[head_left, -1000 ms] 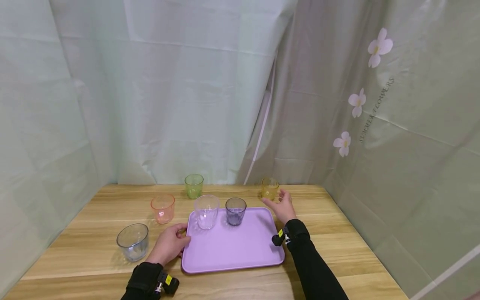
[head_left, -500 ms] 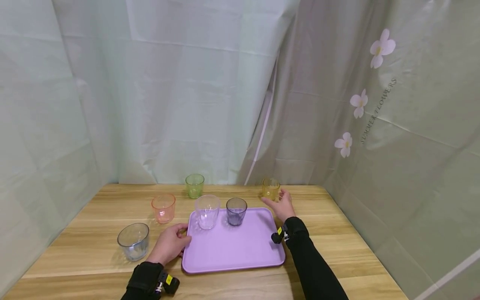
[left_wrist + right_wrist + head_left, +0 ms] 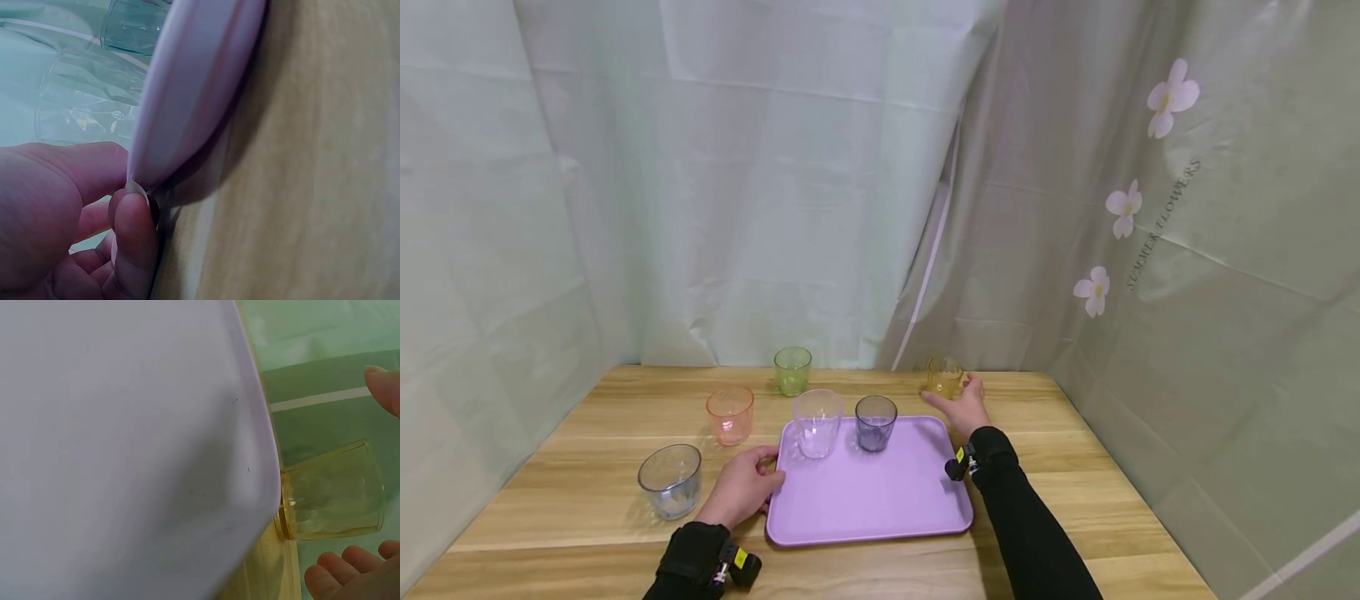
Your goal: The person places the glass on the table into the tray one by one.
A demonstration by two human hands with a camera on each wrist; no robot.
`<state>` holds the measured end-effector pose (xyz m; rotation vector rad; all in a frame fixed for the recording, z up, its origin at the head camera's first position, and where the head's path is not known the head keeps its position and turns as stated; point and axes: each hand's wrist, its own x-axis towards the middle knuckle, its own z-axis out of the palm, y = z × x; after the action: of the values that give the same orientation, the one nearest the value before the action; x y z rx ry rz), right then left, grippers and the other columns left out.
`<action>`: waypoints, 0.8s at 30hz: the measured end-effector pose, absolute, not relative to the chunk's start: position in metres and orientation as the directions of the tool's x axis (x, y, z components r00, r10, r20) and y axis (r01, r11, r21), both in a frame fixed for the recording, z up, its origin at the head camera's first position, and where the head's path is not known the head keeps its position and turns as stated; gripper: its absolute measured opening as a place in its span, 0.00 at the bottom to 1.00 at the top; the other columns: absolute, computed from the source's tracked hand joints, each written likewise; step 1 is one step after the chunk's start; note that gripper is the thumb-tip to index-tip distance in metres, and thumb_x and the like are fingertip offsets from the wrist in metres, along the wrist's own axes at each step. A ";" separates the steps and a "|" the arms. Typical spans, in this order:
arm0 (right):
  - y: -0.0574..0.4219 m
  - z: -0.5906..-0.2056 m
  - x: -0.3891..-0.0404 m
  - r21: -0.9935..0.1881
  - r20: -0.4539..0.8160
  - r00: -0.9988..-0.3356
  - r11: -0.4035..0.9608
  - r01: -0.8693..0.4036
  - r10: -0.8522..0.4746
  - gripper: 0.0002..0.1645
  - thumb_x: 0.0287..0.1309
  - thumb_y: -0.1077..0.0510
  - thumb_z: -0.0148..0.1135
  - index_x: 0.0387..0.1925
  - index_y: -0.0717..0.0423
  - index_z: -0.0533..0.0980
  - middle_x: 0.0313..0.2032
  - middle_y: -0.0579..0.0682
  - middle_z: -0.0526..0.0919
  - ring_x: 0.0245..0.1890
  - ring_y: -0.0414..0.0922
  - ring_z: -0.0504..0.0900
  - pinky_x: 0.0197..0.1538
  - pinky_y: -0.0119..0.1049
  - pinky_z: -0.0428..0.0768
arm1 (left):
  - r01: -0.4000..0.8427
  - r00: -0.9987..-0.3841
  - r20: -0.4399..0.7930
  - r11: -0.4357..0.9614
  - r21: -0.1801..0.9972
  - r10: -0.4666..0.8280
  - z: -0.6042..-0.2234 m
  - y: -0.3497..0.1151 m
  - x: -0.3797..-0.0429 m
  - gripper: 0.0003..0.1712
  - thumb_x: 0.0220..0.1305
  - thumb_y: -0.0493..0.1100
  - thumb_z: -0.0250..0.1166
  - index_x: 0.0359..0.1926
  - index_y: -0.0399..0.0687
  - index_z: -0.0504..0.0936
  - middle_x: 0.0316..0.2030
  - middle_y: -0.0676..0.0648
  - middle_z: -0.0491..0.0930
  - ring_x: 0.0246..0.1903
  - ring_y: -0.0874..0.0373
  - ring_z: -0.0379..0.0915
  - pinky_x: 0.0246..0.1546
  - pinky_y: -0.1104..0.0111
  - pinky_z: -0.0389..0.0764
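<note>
My left hand (image 3: 741, 487) pinches the left rim of the lilac tray (image 3: 872, 502), thumb above and a finger at its underside in the left wrist view. A clear glass (image 3: 817, 427) and a smoky grey glass (image 3: 875, 427) stand upright towards the tray's back edge. Beyond the tray's far right corner stands a yellow glass (image 3: 943, 379). My right hand (image 3: 966, 412) is beside it, thumb and fingers spread to either side. In the right wrist view, gaps show between the fingertips (image 3: 320, 579) and the yellow glass (image 3: 334, 494).
On the wooden table (image 3: 1075, 492), an orange glass (image 3: 730, 417) and a bluish clear glass (image 3: 672, 483) stand left of the tray. A green glass (image 3: 792, 372) stands at the back edge. A pale curtain (image 3: 775, 208) hangs behind the table and along its sides.
My right hand has edged slightly forward around the yellow glass, its thumb and fingers a little wider apart. The left hand and tray hold still; the head view has shifted slightly.
</note>
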<state>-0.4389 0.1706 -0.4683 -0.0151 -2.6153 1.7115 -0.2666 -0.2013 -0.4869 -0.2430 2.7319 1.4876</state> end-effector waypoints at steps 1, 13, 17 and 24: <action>0.171 -0.468 -0.439 -0.916 0.002 -1.000 0.401 0.005 0.016 0.75 0.59 0.41 0.82 0.86 0.62 0.40 0.82 0.70 0.52 0.82 0.69 0.59 0.83 0.65 0.62 | -0.145 -0.988 -0.092 0.533 0.834 -0.126 -0.487 -0.201 -0.267 0.32 0.72 0.36 0.68 0.74 0.30 0.75 0.29 0.45 0.75 0.23 0.55 0.79 0.26 0.64 0.84; 0.172 -0.470 -0.445 -0.896 0.005 -1.000 0.443 -0.003 0.005 0.75 0.63 0.40 0.79 0.86 0.60 0.36 0.82 0.72 0.50 0.84 0.69 0.56 0.84 0.64 0.60 | -0.137 -0.988 -0.078 0.537 0.832 -0.131 -0.488 -0.200 -0.266 0.32 0.71 0.36 0.68 0.73 0.30 0.76 0.29 0.46 0.75 0.23 0.55 0.78 0.25 0.66 0.81; 0.171 -0.471 -0.445 -0.894 0.002 -1.000 0.448 0.005 0.015 0.74 0.64 0.41 0.79 0.86 0.61 0.36 0.82 0.72 0.50 0.84 0.69 0.56 0.85 0.63 0.60 | -0.145 -0.988 -0.089 0.534 0.833 -0.130 -0.488 -0.200 -0.266 0.32 0.72 0.36 0.68 0.74 0.31 0.75 0.29 0.45 0.75 0.24 0.55 0.78 0.25 0.66 0.82; 0.171 -0.474 -0.451 -0.896 0.003 -1.000 0.444 0.010 0.028 0.74 0.63 0.42 0.79 0.86 0.61 0.36 0.83 0.72 0.50 0.84 0.69 0.56 0.84 0.64 0.61 | -0.144 -0.988 -0.087 0.537 0.831 -0.130 -0.489 -0.200 -0.266 0.32 0.72 0.36 0.68 0.74 0.31 0.75 0.30 0.45 0.75 0.24 0.55 0.78 0.25 0.66 0.81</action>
<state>-0.4508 0.1708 -0.4745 -0.0354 -2.6548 1.6466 -0.2664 -0.2003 -0.4886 -0.2446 2.7407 1.4852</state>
